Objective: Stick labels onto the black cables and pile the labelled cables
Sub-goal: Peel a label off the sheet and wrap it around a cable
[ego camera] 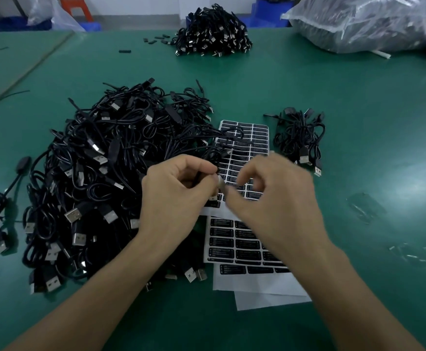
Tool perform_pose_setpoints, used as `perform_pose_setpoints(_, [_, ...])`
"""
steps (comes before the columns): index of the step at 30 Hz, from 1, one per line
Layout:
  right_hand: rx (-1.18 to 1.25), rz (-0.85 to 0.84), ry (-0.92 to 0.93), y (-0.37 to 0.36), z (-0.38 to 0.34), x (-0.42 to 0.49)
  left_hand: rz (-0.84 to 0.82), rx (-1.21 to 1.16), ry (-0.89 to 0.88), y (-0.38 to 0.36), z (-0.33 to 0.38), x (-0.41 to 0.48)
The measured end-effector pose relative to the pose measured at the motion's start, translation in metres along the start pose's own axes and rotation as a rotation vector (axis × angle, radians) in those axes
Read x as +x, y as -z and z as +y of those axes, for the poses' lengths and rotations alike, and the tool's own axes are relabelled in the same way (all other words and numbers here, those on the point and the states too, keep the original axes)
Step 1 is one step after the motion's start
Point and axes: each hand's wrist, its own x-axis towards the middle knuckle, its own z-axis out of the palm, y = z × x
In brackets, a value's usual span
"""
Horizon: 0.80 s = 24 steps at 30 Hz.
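A person's left hand is pinching the plug end of a black cable between thumb and fingertips. The right hand, blurred, is curling its fingers just beside that plug; whether it is pinching a label cannot be told. Both hands are hovering over the label sheets lying on the green worktop. A large heap of cables is sprawling at nine o'clock and a small pile is sitting at two o'clock. A far pile at twelve and a plastic bag at one o'clock are lying well apart.
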Motion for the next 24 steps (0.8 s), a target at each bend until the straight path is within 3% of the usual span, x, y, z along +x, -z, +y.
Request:
perform_pose_setpoints(10, [-0.086, -0.054, -0.056, -0.019, -0.009, -0.007, 0.006, 0.023, 0.008, -0.001, 0.001, 0.000])
perform_pose_setpoints(24, [-0.116, 0.060, -0.042, -0.022, -0.016, -0.009, 0.022, 0.029, 0.013, -0.003, -0.001, 0.000])
